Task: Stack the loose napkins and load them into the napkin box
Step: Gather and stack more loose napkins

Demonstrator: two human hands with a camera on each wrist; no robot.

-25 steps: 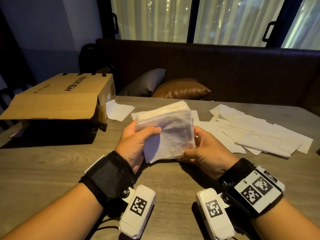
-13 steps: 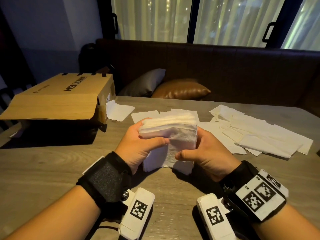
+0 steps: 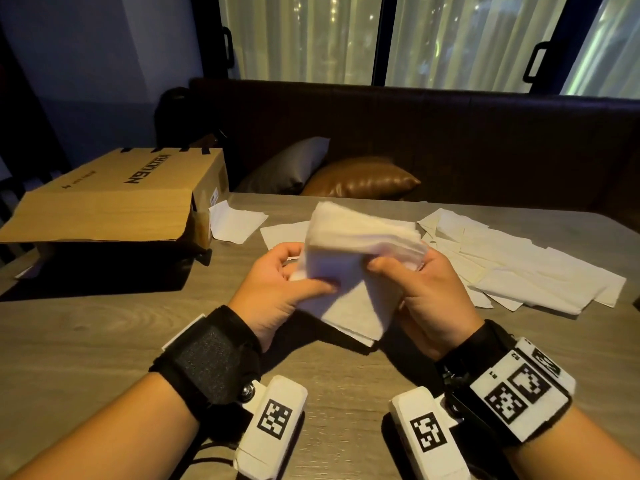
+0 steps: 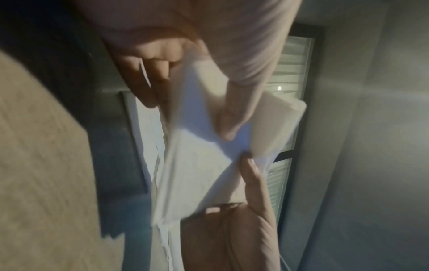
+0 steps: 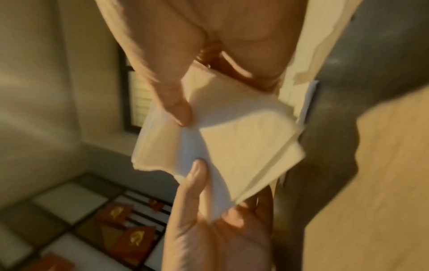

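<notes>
Both hands hold a thick stack of white napkins [image 3: 360,244] over the middle of the wooden table [image 3: 104,341]. My left hand [image 3: 294,282] grips its left side, thumb on the near face. My right hand [image 3: 398,271] grips the right side, thumb pressed on the front. The stack's lower sheets hang down to the table. In the left wrist view the stack [image 4: 202,165] is blurred between the two thumbs. In the right wrist view the napkins [image 5: 243,146] fan apart slightly. The brown cardboard box [image 3: 114,199] lies at the left with a flap open.
Several loose napkins [image 3: 519,268] lie spread over the right of the table. One napkin [image 3: 235,221] rests beside the box, and more [image 3: 280,233] lie behind the stack. A dark bench with two cushions [image 3: 360,178] runs behind the table's far edge.
The stack has tipped from facing me to top edge forward, and its lower sheets now splay out. Both thumbs have shifted across the near face, the right one further inward.
</notes>
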